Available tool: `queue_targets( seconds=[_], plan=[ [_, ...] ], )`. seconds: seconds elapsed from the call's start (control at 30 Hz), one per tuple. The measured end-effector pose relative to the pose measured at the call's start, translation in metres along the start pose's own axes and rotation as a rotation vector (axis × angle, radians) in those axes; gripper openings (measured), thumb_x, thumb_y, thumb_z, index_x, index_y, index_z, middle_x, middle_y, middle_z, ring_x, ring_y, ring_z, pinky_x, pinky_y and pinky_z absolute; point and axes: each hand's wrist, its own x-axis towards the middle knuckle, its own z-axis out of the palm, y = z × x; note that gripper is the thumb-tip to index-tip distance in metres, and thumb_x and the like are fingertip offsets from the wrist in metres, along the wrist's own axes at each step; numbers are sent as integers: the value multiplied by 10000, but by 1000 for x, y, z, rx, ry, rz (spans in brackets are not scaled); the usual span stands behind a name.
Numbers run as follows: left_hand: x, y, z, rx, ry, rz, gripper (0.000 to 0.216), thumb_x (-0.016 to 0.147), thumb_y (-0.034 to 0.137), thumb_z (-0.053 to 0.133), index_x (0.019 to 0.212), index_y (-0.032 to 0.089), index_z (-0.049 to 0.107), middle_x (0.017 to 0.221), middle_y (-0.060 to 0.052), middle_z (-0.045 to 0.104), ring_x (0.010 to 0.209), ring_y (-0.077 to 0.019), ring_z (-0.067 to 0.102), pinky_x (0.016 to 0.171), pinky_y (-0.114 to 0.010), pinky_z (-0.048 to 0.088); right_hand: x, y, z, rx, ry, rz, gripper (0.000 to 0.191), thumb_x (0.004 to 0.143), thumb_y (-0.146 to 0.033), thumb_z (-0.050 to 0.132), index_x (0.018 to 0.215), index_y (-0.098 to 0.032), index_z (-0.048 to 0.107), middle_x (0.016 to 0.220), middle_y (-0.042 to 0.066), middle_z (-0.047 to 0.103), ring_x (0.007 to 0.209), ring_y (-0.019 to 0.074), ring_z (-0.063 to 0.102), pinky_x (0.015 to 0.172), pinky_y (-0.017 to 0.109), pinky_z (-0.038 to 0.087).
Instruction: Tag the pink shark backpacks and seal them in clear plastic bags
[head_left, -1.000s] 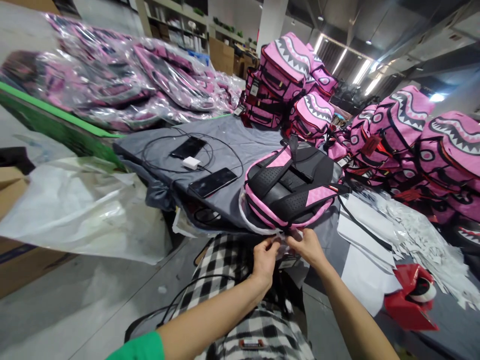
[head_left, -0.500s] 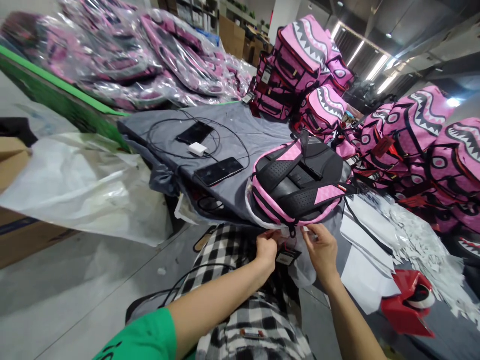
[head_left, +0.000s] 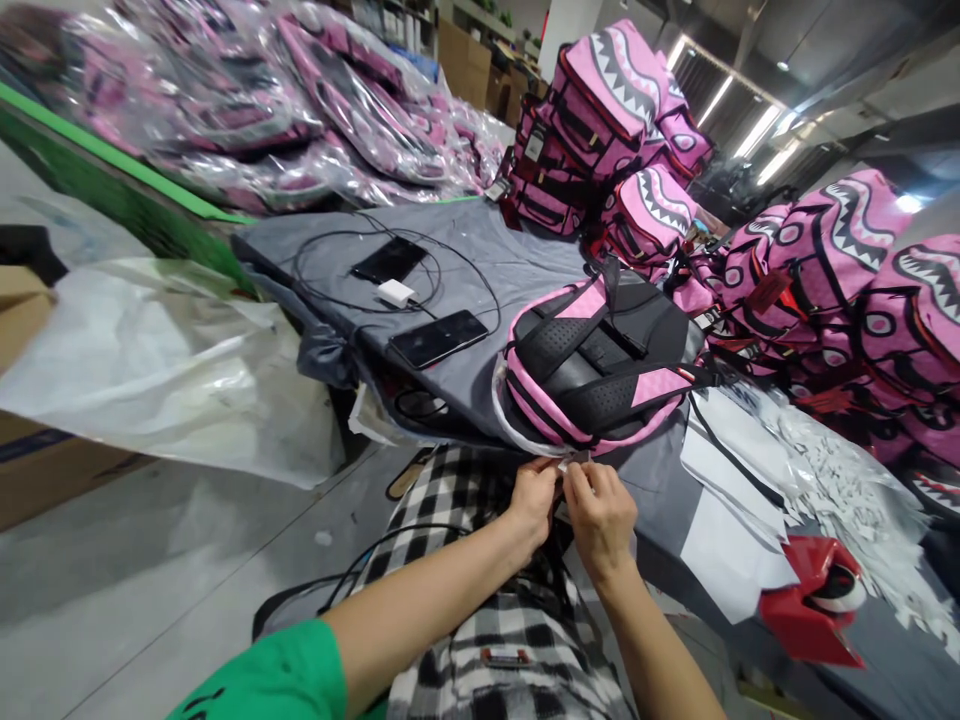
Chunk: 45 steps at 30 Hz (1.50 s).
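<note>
A pink and black backpack [head_left: 600, 360] lies on the grey-covered table, its padded straps and back panel facing up. White material [head_left: 504, 412] rims its left and near sides. Just below the backpack's near end, my left hand [head_left: 534, 498] and my right hand [head_left: 601, 508] are close together, fingers pinched. A small white piece [head_left: 565, 465] shows between the fingertips, by the right thumb and forefinger. What the left fingertips hold is hidden. Under the hands, a dark tag is mostly covered.
Two phones [head_left: 439, 338] with a white charger [head_left: 396, 293] and looped cables lie left of the backpack. White sheets [head_left: 731, 545], a red tape dispenser [head_left: 814, 600] and pink backpacks [head_left: 611, 90] are on the right and behind. Plastic-wrapped bags [head_left: 360, 100] fill a green-edged bin.
My right hand has moved left, close to my left hand, and its fingers have closed. The dark hang tag, plainly visible before, is now mostly covered. The backpack stays nearly in place.
</note>
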Motion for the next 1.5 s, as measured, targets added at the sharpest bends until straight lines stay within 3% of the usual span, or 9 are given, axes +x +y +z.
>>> queue_targets(
  seconds=[0.17,0.33,0.5,0.73,0.87,1.1,1.2,1.37,1.5],
  plan=[
    [-2,1,0,-7,-34,32,248,461,308,827,637,164,730,656,-25,704,689,-172,633,699,-278,494,-3,5,-3,-35,-26,9,118,992,-193,548,960,-193,661,877,64,654,775,195,512,658,322,358],
    [-7,1,0,31,-62,87,255,505,351,828,594,147,703,639,-19,683,613,-131,568,639,-255,451,-7,1,-3,-55,-60,37,149,984,-140,489,984,-165,636,1004,98,683,837,215,536,701,343,362],
    [-2,-4,1,100,-11,137,287,496,364,830,640,134,736,655,-45,707,629,-155,594,666,-273,465,-11,-2,-6,56,-51,104,180,982,-98,431,972,-169,597,829,55,662,777,199,562,698,338,366],
    [12,-13,4,197,135,247,194,497,280,815,561,138,698,575,-15,666,565,-128,537,607,-253,432,-11,6,11,98,165,255,123,992,-234,529,1081,-186,599,973,93,681,890,209,586,776,338,415],
    [8,-9,2,242,153,267,171,503,259,812,560,136,709,566,-16,669,566,-135,552,610,-254,448,-9,7,32,13,202,343,64,971,-220,550,916,-206,579,817,48,626,799,204,551,706,327,370],
    [-7,-1,1,273,115,260,191,506,277,789,649,152,767,681,-56,738,694,-191,641,742,-311,512,-13,0,25,-31,134,260,142,983,-148,506,902,-203,609,902,71,631,824,206,525,728,333,352],
    [-11,3,4,278,89,251,207,502,300,777,646,151,772,667,-48,728,678,-184,625,721,-304,507,-13,0,18,-46,44,222,156,982,-140,494,984,-190,642,969,97,646,878,223,530,741,347,359],
    [-14,10,7,305,46,237,165,515,295,748,578,142,739,585,-13,664,600,-134,554,634,-255,459,-14,3,19,1,98,193,169,972,-142,518,880,-204,645,842,61,639,815,213,520,718,342,357],
    [-18,15,15,323,25,218,147,527,278,756,568,143,715,581,-7,651,592,-138,560,613,-254,454,-21,-1,16,66,60,184,183,943,-170,513,1062,-183,653,1006,107,661,961,239,543,808,365,389]
  ],
)
